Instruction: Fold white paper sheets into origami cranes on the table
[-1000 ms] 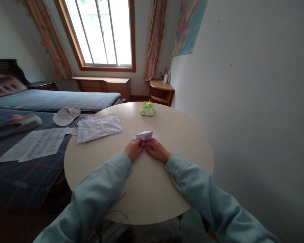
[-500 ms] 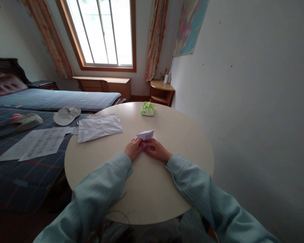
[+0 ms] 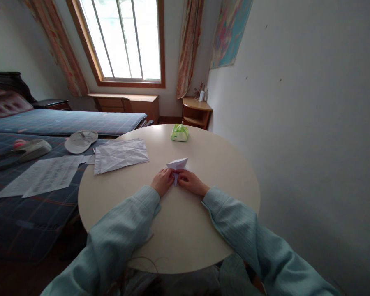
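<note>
A small folded piece of white paper (image 3: 177,164) lies on the round beige table (image 3: 185,230), its pointed flap raised toward the far side. My left hand (image 3: 162,181) pinches its near end from the left, fingers curled together. From the right, my right hand (image 3: 190,182) pinches the same near end, fingers pressed on the fold. Both wrists rest on the tabletop, in pale blue sleeves.
A crumpled, creased sheet of white paper (image 3: 120,155) lies at the table's left. A green tissue pack (image 3: 179,133) sits at the far edge. To the left is a bed (image 3: 33,193) with printed sheets (image 3: 41,176), a cap (image 3: 80,140) and a shoe-like object (image 3: 31,149). A wall runs along the right.
The paper's raised flap has tipped up slightly and shifted a little right. Both hands stay pinched at its near end, barely moved.
</note>
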`<state>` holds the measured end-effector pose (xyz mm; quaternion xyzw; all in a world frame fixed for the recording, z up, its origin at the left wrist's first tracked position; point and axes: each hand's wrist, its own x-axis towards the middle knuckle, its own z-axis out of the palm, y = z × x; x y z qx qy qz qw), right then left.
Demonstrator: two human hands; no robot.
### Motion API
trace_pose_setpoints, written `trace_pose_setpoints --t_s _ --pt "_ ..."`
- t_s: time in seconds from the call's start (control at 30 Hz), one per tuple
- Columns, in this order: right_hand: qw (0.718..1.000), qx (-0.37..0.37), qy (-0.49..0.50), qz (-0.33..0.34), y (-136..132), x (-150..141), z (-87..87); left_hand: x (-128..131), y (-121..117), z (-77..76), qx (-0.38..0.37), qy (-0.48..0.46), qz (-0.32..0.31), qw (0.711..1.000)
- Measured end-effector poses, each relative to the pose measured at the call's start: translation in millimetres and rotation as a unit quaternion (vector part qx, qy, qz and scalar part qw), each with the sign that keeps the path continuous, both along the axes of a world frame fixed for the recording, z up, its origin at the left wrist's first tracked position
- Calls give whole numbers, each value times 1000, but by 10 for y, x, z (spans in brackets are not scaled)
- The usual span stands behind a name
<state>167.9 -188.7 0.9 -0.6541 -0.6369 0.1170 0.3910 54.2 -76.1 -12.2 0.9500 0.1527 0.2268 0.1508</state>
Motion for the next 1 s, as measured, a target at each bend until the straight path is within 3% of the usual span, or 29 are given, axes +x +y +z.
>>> trace_pose_setpoints --t_s 0.33,0.77,1.0 --pt "1000 16 -23 -10 19 25 -40 12 22 -50 -36 -57 -49 997" --pt "998 51 4 -39 34 29 -72 3 -18 -14 -38 -30 -36 998" --pt "994 53 12 -95 29 41 -68 -18 -58 51 -81 -25 -13 996"
